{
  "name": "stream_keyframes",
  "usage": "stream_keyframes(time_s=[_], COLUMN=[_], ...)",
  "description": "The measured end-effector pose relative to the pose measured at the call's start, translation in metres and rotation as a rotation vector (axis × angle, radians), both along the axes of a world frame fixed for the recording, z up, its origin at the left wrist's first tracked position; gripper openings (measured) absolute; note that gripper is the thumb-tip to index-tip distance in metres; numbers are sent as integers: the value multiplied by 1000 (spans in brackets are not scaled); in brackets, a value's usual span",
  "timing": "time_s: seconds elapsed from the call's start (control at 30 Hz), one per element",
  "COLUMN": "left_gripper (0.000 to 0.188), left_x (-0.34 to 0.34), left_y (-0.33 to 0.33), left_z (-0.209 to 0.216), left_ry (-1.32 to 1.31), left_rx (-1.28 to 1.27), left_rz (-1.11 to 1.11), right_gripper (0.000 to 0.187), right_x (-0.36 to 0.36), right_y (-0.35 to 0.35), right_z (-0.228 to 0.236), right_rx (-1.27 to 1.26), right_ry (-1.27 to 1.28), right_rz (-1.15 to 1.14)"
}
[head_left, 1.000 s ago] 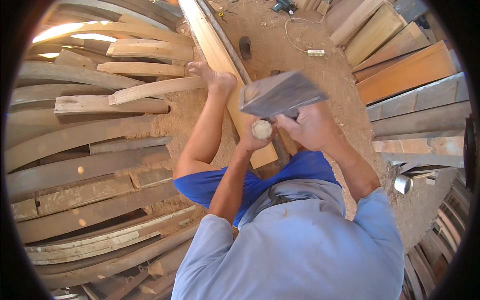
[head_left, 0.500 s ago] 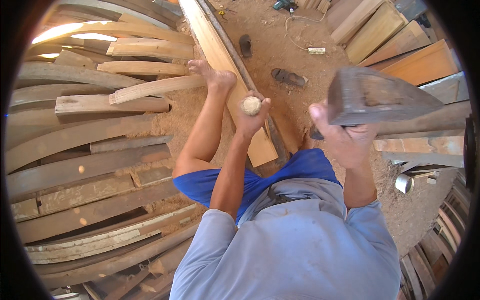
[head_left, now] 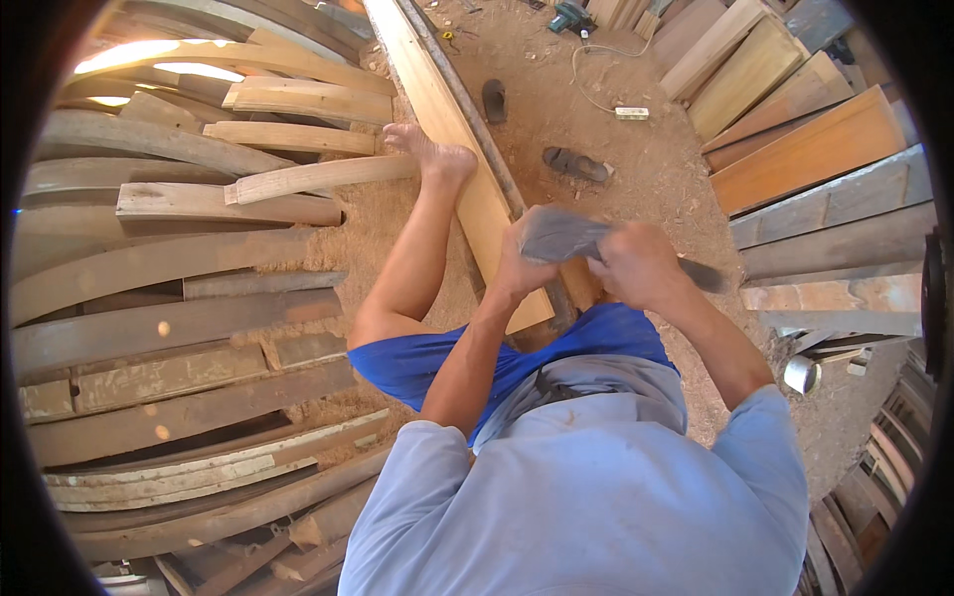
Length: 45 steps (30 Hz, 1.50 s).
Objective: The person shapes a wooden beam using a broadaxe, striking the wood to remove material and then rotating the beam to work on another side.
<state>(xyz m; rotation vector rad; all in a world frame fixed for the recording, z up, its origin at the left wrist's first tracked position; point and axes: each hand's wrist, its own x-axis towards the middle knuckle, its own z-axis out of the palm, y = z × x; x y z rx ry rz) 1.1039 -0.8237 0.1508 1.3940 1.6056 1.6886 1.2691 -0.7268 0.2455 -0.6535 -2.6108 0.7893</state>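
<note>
A dark wooden mallet (head_left: 556, 234), smeared by motion, is in my right hand (head_left: 641, 263), whose fingers wrap its handle; the handle's end sticks out on the right. The mallet's head lies over the top of my left hand (head_left: 515, 260). That hand is closed in an upright fist round a chisel, whose round pale handle top is now covered by the mallet and whose blade is hidden. Both hands are above the near part of a long light plank (head_left: 482, 221), which runs away from me along a dark beam (head_left: 457, 89). My bare left foot (head_left: 432, 154) presses on the plank.
Curved timber pieces (head_left: 164, 250) are stacked all along the left. Boards (head_left: 810, 164) lean at the right. Dark sandals (head_left: 576, 164), a white power strip (head_left: 631, 113) with its cord and a green power tool (head_left: 570, 17) lie on the dusty floor beyond. A white cup-like container (head_left: 801, 374) is at right.
My right hand has swung the mallet left and inward, from out at the right to over the chisel. The left hand has shifted slightly right, still closed on the chisel.
</note>
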Motion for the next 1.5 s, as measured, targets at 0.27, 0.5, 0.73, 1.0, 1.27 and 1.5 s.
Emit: stream_keyframes(time_s=[0.27,0.5,0.73,1.0,1.27,1.5], left_gripper=[17,8,8,8,8,8], left_x=[-5,-46,-65,-74,-79,-79], left_y=[-4,23,64,73,78,82], left_z=[-32,-12,15,-12,-15,-14], left_ry=[-234,-84,-51,-28,-40,-11], left_rx=[-143,-38,-130,-149,-169,-175], left_rz=[369,117,57,34,48,36], right_gripper=[24,10,11,10,11,12], right_x=[-7,0,4,7,6,5], right_y=[-13,-15,1,20,25,26], right_z=[21,53,60,51,49,52], right_rx=[-312,-415,-373,-407,-429,-427], right_ry=[519,675,840,956,956,944], right_rz=[-73,-260,-409,-469,-456,-473])
